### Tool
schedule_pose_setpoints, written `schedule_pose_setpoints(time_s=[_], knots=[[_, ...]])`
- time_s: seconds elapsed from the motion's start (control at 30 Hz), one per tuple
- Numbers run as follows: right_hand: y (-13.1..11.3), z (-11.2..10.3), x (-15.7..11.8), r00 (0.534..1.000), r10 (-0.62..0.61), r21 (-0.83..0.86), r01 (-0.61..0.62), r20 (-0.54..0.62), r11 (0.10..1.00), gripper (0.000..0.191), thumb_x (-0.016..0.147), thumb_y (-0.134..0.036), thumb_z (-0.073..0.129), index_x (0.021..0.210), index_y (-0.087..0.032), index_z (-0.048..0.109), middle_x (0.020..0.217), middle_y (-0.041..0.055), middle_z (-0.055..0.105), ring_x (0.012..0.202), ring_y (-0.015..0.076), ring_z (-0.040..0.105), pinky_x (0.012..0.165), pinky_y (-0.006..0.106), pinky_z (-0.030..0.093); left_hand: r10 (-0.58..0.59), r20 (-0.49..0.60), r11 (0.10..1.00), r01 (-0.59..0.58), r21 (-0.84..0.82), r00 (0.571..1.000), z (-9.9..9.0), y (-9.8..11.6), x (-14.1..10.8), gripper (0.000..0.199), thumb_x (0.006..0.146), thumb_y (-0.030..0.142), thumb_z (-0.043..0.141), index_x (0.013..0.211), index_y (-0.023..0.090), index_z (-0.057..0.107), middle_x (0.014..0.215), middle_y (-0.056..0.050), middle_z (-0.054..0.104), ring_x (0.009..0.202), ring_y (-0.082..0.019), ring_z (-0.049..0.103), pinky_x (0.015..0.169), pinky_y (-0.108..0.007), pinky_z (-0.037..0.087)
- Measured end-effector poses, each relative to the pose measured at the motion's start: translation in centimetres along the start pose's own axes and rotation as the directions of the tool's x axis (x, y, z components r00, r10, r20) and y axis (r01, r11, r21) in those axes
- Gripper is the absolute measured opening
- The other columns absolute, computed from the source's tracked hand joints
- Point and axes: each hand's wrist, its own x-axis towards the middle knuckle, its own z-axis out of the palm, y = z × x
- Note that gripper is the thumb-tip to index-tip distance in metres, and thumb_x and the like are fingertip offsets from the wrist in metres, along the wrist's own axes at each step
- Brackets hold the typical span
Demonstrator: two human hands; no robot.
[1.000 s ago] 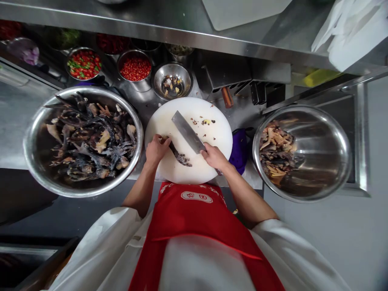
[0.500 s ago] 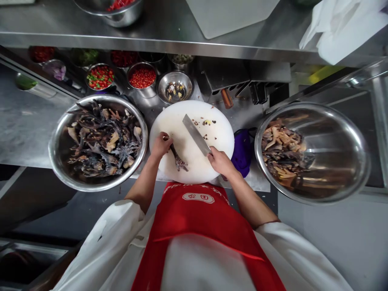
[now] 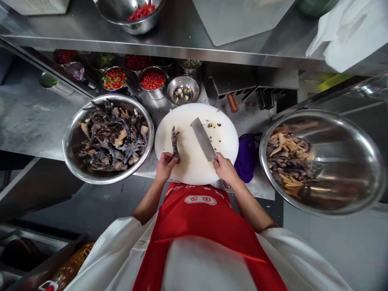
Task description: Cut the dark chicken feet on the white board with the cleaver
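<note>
A dark chicken foot point(image 3: 175, 140) lies lengthwise on the left part of the round white cutting board point(image 3: 194, 173). Its near end is pinched between the fingers of my left hand point(image 3: 165, 165), at the board's front left edge. My right hand point(image 3: 224, 167) is wrapped round the handle of a cleaver point(image 3: 204, 139), whose broad blade slants up and left over the middle of the board. Small dark and yellow scraps point(image 3: 214, 125) lie right of the blade. To the left, a big steel bowl point(image 3: 67, 149) is heaped with dark chicken feet point(image 3: 112, 141).
At right stands another large steel bowl point(image 3: 363, 169) with cut pale and dark pieces point(image 3: 286, 157). Behind the board are a small bowl of scraps point(image 3: 183, 91), cups of chopped red chilli point(image 3: 152, 81) and a knife rack point(image 3: 233, 103). A purple cloth point(image 3: 246, 157) lies beside the board.
My left hand has moved down toward me, from the foot's far end to its near end. The foot now points away from me. The cleaver stays over the board; the whole view has shifted slightly.
</note>
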Motion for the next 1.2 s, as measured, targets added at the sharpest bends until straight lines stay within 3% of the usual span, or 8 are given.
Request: schedule_pose_setpoints(time_s=[0.13, 0.33, 0.5, 0.67, 0.83, 0.97, 1.1, 1.2], knots=[[-1.5, 0.6, -0.2, 0.995, -0.067, -0.066, 0.063, -0.074, 0.996, 0.025, 0.093, -0.032, 0.035, 0.104, -0.018, 0.053, 0.079, 0.0085, 0.069, 0.072, 0.0251, 0.062, 0.063, 0.029, 0.036, 0.227, 0.011, 0.856, -0.205, 0.474, 0.974, 2.3, -1.0, -1.5, 0.024, 0.081, 0.03, 0.063, 0.102, 0.02, 0.057, 0.107, -0.01, 0.059, 0.107, -0.023, 0.056, 0.096, -0.042, 0.045], [-4.7, 1.1, 0.4, 0.965, -0.194, -0.059, 0.186, -0.175, 0.981, 0.028, 0.095, -0.034, 0.031, 0.103, -0.018, 0.053, 0.084, 0.0095, 0.069, 0.072, 0.0257, 0.063, 0.064, 0.031, 0.038, 0.259, 0.035, 0.699, -0.212, 0.682, 0.965, 5.0, -0.8, -0.4, 0.044, 0.074, 0.025, 0.067, 0.116, 0.018, 0.054, 0.115, -0.013, 0.057, 0.109, -0.028, 0.052, 0.095, -0.044, 0.044], [-5.7, 0.7, 0.3, 0.958, -0.234, -0.067, 0.226, -0.166, 0.972, 0.031, 0.095, -0.034, 0.03, 0.108, -0.017, 0.052, 0.086, 0.0101, 0.07, 0.076, 0.0262, 0.064, 0.065, 0.031, 0.04, 0.202, 0.135, 0.751, -0.242, 0.614, 0.97, 4.5, -0.8, -0.3, 0.038, 0.073, 0.016, 0.061, 0.111, 0.018, 0.056, 0.101, -0.01, 0.063, 0.096, -0.025, 0.058, 0.088, -0.04, 0.047], [-6.2, 0.2, -0.1, 0.973, -0.188, -0.069, 0.18, -0.134, 0.981, 0.031, 0.096, -0.035, 0.029, 0.108, -0.018, 0.052, 0.087, 0.01, 0.069, 0.081, 0.026, 0.064, 0.07, 0.031, 0.042, 0.152, -0.028, 0.881, -0.123, 0.457, 0.988, 2.6, -0.9, -0.3, 0.022, 0.083, 0.027, 0.054, 0.103, 0.02, 0.058, 0.093, -0.007, 0.064, 0.085, -0.021, 0.061, 0.079, -0.035, 0.048], [-7.0, 0.7, -0.1, 0.98, -0.161, -0.059, 0.155, -0.114, 0.986, 0.032, 0.097, -0.035, 0.028, 0.11, -0.017, 0.052, 0.09, 0.0109, 0.069, 0.083, 0.0265, 0.064, 0.072, 0.031, 0.043, 0.253, 0.008, 0.815, -0.218, 0.536, 0.967, 1.9, -1.2, 0.0, 0.015, 0.087, 0.03, 0.053, 0.093, 0.019, 0.063, 0.094, -0.011, 0.062, 0.096, -0.025, 0.056, 0.089, -0.042, 0.044], [-7.6, 2.4, 0.1, 0.974, -0.207, -0.072, 0.201, -0.093, 0.977, 0.036, 0.098, -0.036, 0.026, 0.119, -0.016, 0.048, 0.098, 0.0117, 0.069, 0.086, 0.025, 0.065, 0.074, 0.031, 0.043, 0.275, -0.069, 0.849, -0.209, 0.485, 0.959, 1.8, -1.8, -0.9, 0.024, 0.086, 0.033, 0.058, 0.104, 0.018, 0.058, 0.104, -0.011, 0.056, 0.098, -0.022, 0.056, 0.083, -0.037, 0.048], [-8.4, 4.3, 1.1, 0.985, -0.17, -0.138, 0.169, 0.004, 0.976, 0.032, 0.098, -0.029, 0.025, 0.114, -0.015, 0.049, 0.093, 0.0119, 0.07, 0.083, 0.0247, 0.066, 0.072, 0.03, 0.043, 0.307, -0.04, 0.849, -0.255, 0.462, 0.951, 1.6, -2.6, -2.1, 0.018, 0.088, 0.032, 0.057, 0.099, 0.018, 0.059, 0.098, -0.009, 0.058, 0.093, -0.019, 0.058, 0.084, -0.035, 0.049], [-9.6, 3.7, 1.6, 0.99, -0.127, -0.179, 0.136, 0.061, 0.974, 0.029, 0.097, -0.026, 0.027, 0.113, -0.015, 0.049, 0.09, 0.0116, 0.07, 0.081, 0.0255, 0.066, 0.07, 0.031, 0.043, 0.321, -0.016, 0.85, -0.281, 0.445, 0.947, 1.8, -2.8, -2.3, 0.019, 0.09, 0.032, 0.055, 0.101, 0.018, 0.06, 0.1, -0.009, 0.059, 0.094, -0.018, 0.058, 0.085, -0.034, 0.05]])
